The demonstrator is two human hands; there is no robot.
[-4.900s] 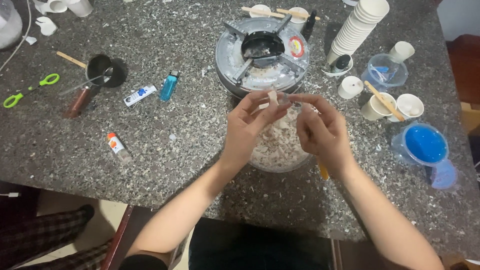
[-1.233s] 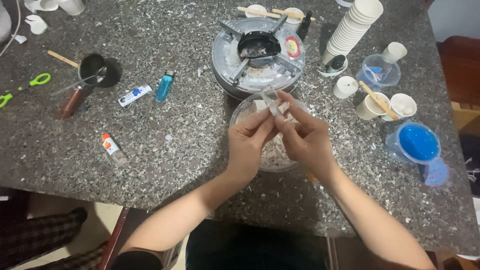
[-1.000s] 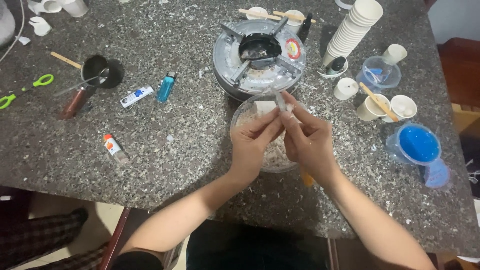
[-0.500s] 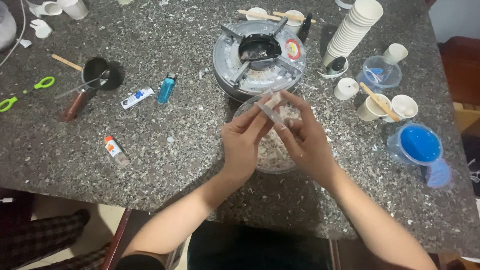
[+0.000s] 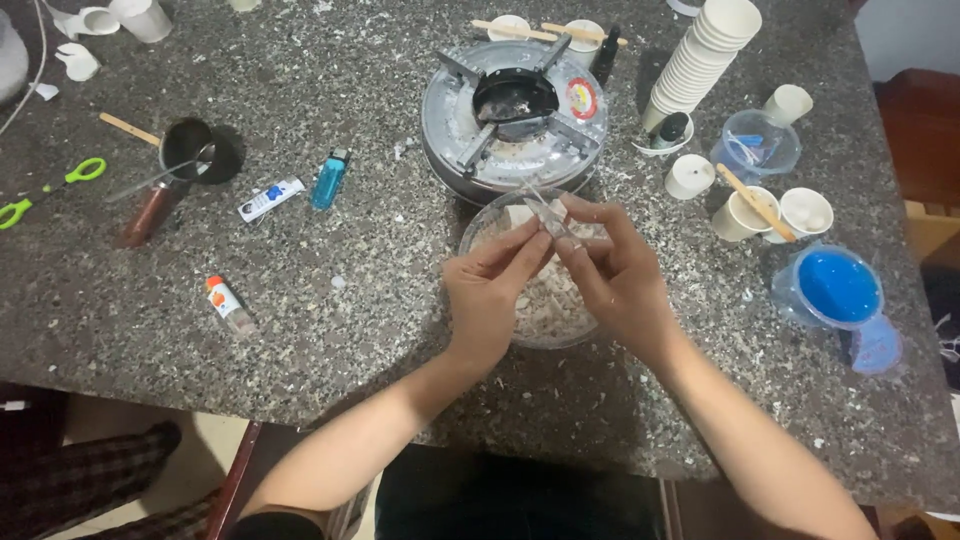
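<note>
A small pale piece (image 5: 548, 214), maybe wax, is pinched between the fingertips of the left hand (image 5: 492, 292) and right hand (image 5: 612, 268), just above a clear bowl (image 5: 486, 222) of crumbled bits, near the round metal burner (image 5: 514, 116) on the granite table (image 5: 380, 300).

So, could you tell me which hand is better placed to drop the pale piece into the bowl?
Probably the right hand: its fingertips pinch the pale piece directly above the bowl. The left hand only touches it from the side.
</note>
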